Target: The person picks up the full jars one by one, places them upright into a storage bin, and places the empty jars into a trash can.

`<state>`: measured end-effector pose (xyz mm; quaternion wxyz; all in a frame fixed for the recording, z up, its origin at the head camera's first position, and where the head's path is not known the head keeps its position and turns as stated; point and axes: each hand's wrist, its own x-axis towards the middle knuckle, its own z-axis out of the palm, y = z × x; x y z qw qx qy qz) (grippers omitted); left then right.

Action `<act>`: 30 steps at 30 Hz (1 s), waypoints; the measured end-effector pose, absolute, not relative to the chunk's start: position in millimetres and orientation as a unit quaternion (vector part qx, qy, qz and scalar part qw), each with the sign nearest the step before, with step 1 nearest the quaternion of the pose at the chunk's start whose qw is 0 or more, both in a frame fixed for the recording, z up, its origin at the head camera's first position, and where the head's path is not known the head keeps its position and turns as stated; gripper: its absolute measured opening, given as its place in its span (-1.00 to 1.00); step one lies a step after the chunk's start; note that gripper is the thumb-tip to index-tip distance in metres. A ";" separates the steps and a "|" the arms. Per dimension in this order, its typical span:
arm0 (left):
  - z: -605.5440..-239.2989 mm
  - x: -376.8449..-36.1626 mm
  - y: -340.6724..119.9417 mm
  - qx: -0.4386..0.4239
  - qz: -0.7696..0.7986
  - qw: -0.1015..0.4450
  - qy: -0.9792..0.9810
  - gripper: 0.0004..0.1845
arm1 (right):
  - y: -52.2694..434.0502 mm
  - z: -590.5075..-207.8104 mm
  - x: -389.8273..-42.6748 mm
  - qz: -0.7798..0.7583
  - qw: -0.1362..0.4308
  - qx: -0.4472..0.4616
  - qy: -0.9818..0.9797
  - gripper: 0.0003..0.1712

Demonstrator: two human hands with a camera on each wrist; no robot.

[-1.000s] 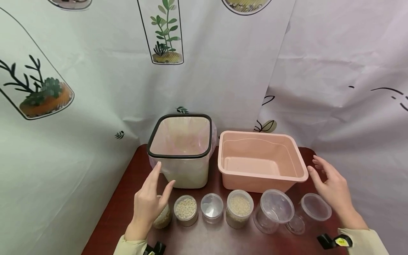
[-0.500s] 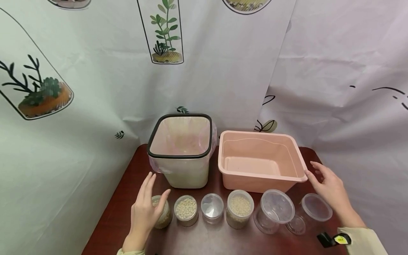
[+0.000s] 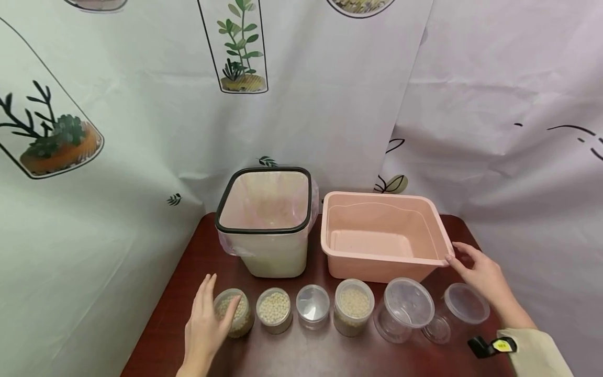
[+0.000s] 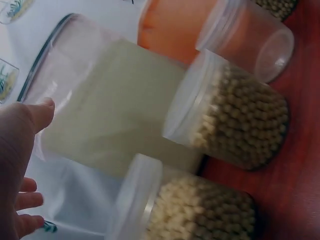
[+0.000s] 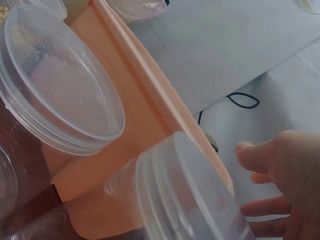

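Note:
My left hand (image 3: 202, 324) hovers at the leftmost jar of pale beads (image 3: 235, 312), its thumb in front of the jar in the head view and its fingers extended. In the left wrist view the thumb and fingers are spread and hold nothing. My right hand (image 3: 480, 275) is at the front right corner of the pink tub (image 3: 377, 264), thumb against or just before the rim; contact is unclear. Below that hand stands a clear lidded jar (image 3: 466, 305). A second bead jar (image 3: 275, 310) stands right of the first.
Along the row are a clear lidded jar (image 3: 313, 306), a taller bead jar (image 3: 352, 307) and a large clear jar (image 3: 406, 309). Behind stands a lined bin (image 3: 278, 259) with a black rim. A printed cloth (image 3: 330, 120) hangs behind the dark red table (image 3: 311, 358).
My left hand has moved back and left, down to the leftmost jar. My right hand has shifted left to the tub's corner. The jars, tub and bin stay put.

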<state>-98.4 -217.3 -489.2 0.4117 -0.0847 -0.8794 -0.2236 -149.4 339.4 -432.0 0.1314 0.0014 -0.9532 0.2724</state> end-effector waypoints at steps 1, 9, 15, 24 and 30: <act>-492.8 -97.4 -218.3 -0.081 -0.226 0.407 -0.881 -0.23 | 339.9 -432.8 -149.9 0.272 0.128 0.000 -0.954 -0.40; -516.5 -91.6 -219.5 -0.066 -0.230 0.373 -0.896 -0.22 | 341.3 -440.2 -153.5 0.274 0.115 0.004 -0.955 -0.42; -530.6 -91.0 -218.2 -0.046 -0.238 0.361 -0.900 -0.16 | 342.7 -445.8 -155.1 0.278 0.098 -0.007 -0.956 -0.39; -547.5 -87.5 -216.9 -0.029 -0.254 0.360 -0.897 -0.11 | 344.5 -448.2 -157.4 0.299 0.073 -0.024 -0.951 -0.35; -557.8 -83.6 -213.8 0.001 -0.279 0.345 -0.896 -0.09 | 342.5 -446.6 -157.9 0.350 0.039 -0.028 -0.935 -0.30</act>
